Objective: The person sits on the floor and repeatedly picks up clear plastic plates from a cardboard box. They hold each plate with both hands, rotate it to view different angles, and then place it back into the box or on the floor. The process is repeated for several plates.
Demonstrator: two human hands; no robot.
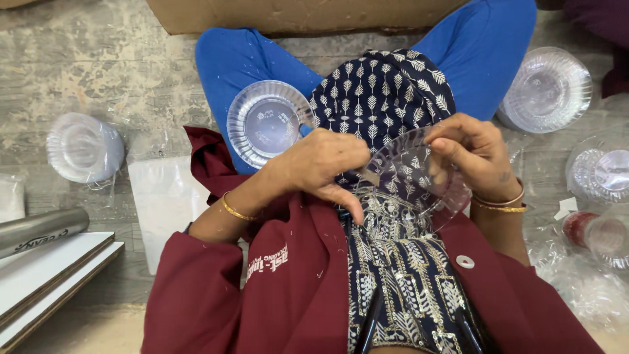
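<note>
Both hands hold one clear plastic plate [409,180] over the lap — the right hand [475,154] pinches its far right rim, the left hand [324,164] seems closed on its left edge. Another clear plate [265,121] rests on the blue-clad knee, far left.

Brown cardboard box [308,14] at top

Clear plate [413,180] over lap, between left hand [324,167] and right hand [475,154]. Second plate [267,121] on left knee; plate stack [547,88] on floor, far right.
</note>
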